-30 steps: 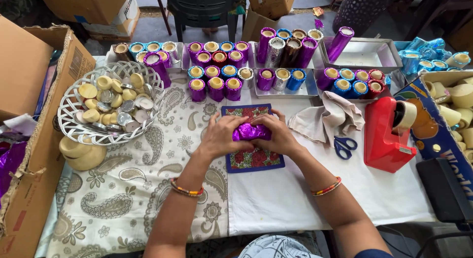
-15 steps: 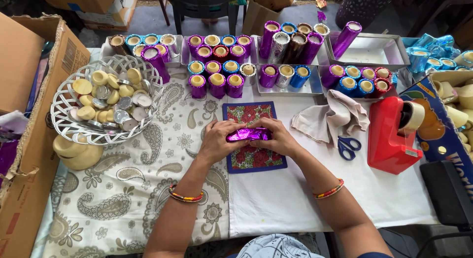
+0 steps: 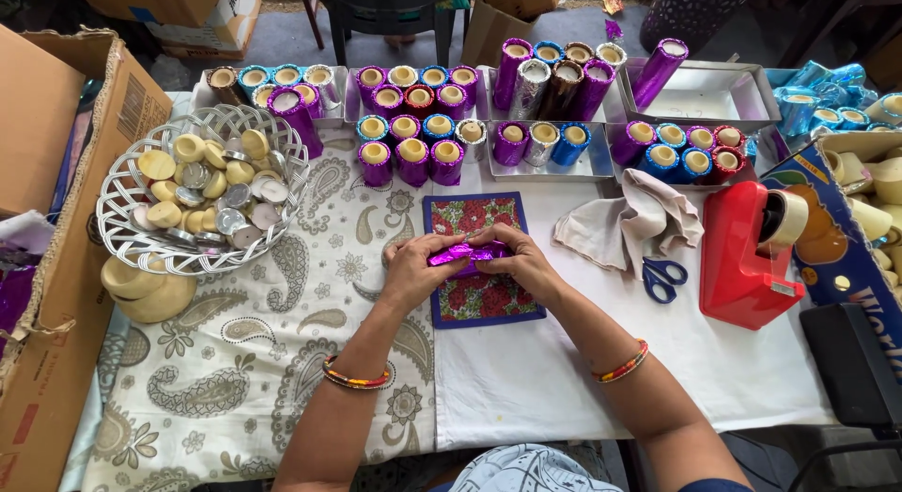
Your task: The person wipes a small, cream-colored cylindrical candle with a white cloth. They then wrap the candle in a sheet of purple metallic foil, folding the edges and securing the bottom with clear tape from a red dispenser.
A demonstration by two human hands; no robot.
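- On the floral mat (image 3: 481,299) at table centre, my left hand (image 3: 413,271) and right hand (image 3: 520,264) pinch a purple foil piece (image 3: 462,255) from both ends, pressed down between them;
- foil this thin could tear or crease if I pull unevenly, I judge;
- red tape dispenser (image 3: 747,257), scissors (image 3: 663,278) and cloth (image 3: 628,221) crowd my right; wicker basket (image 3: 127,231) stands left; bare cloth lies nearer me.

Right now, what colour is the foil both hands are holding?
Shiny purple foil, clearest in the head view.
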